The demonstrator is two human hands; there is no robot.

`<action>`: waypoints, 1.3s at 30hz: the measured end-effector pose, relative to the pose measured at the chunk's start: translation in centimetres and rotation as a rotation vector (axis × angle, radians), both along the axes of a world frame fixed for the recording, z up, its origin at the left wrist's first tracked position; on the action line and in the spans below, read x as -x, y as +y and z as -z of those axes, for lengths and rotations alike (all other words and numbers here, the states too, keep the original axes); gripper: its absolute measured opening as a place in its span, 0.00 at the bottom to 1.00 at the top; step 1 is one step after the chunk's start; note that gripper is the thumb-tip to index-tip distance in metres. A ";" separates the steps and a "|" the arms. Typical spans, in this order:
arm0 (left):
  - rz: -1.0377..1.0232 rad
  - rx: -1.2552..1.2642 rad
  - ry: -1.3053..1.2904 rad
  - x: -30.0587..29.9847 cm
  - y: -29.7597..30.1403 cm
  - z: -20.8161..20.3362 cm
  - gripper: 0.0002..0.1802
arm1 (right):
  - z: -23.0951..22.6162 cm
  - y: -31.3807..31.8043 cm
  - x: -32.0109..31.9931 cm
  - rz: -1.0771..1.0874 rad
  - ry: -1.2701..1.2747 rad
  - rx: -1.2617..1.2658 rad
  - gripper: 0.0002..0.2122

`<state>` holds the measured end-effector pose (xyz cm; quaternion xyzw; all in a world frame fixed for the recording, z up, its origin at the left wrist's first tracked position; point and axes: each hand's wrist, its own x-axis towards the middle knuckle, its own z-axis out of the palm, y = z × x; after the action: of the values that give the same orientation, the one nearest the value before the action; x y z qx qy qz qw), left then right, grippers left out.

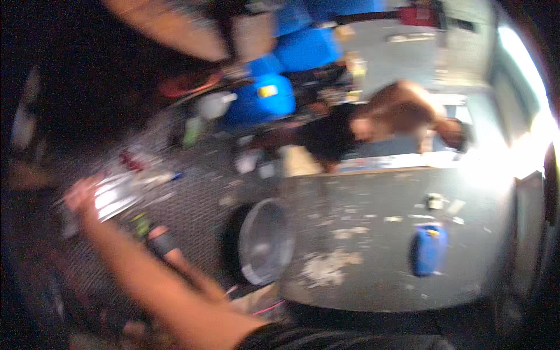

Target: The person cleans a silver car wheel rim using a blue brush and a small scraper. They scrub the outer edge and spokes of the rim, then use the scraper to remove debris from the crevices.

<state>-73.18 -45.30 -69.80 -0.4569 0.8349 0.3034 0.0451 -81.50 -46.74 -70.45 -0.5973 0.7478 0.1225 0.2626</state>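
The picture is heavily blurred. One forearm rises from the lower middle of the frame toward the middle left, ending in a hand (81,195) whose side, left or right, cannot be told. It rests at a shiny silver sheet (116,195) on a dark mesh surface (198,192); whether its fingers are apart or closed on the sheet cannot be told through the blur. Just below the forearm lies a dark tube with a green band (153,233). A clear round bowl (265,242) sits at the mesh's right edge, touching the left edge of a grey speckled table (373,274). On that table, well apart at the right, stands a blue container (429,249), with open tabletop between. Another person (373,119) leans beyond the table's far edge.
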 end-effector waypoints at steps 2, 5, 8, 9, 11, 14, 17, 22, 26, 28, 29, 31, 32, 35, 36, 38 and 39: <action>-0.205 0.204 0.052 -12.3 -1.9 -8.8 0.24 | -1.3 -1.6 -2.2 -0.051 -0.081 -0.036 0.54; -0.406 0.532 0.196 -20.4 -2.5 -21.2 0.22 | -5.0 0.3 3.7 -0.120 0.020 -0.186 0.58; -0.464 0.791 0.323 -20.7 -2.0 -25.3 0.21 | -6.6 3.1 7.2 -0.067 -0.046 -0.022 0.60; -0.457 0.822 0.388 -19.2 -2.6 -24.6 0.22 | -6.6 4.5 9.4 -0.042 0.024 -0.017 0.59; -0.502 0.916 0.380 -19.5 -2.2 -25.2 0.22 | -5.9 4.0 8.9 -0.083 0.001 -0.002 0.58; -0.603 0.999 0.350 -19.8 -0.3 -24.7 0.24 | -6.2 4.2 8.7 -0.134 -0.075 -0.008 0.57; -0.933 0.934 0.452 -20.8 1.8 -22.6 0.25 | -7.7 4.0 10.3 -0.147 -0.177 0.036 0.56; -0.616 1.019 0.227 -21.6 -0.2 -28.9 0.25 | -5.7 4.6 12.9 -0.202 -0.260 0.389 0.48; -0.205 0.646 0.374 -21.5 -4.1 -29.0 0.16 | -5.8 8.1 11.8 0.015 -0.219 0.412 0.54; -0.253 0.720 0.344 -20.8 -4.6 -27.7 0.15 | -5.6 8.9 11.6 0.039 -0.213 0.501 0.54; -0.309 0.731 0.323 -20.4 -4.6 -27.7 0.14 | -5.4 8.9 11.9 0.030 -0.205 0.533 0.54; -0.446 0.712 0.282 -18.8 -4.3 -28.1 0.13 | -5.2 9.1 12.1 0.068 -0.145 0.462 0.54; -0.531 0.686 0.259 -17.8 -3.8 -28.6 0.12 | -5.3 9.3 12.0 0.081 -0.140 0.438 0.54; -1.276 0.312 0.951 -18.7 0.6 -24.3 0.12 | -5.0 9.9 12.8 0.086 -0.085 0.456 0.55; -1.332 0.003 1.141 -20.5 2.6 -21.5 0.14 | -4.8 8.8 11.6 0.062 -0.108 0.454 0.55; -1.361 -0.487 1.196 -20.2 4.5 -15.4 0.19 | -5.3 8.6 11.0 0.068 -0.095 0.415 0.55; -1.474 -0.314 1.052 -15.6 2.7 -15.5 0.19 | -5.0 9.1 11.5 0.084 -0.083 0.406 0.55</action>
<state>-57.57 -42.62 -54.28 -0.6653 0.1947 0.5342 -0.4838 -93.02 -37.63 -65.47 -0.6109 0.7698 -0.0665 0.1726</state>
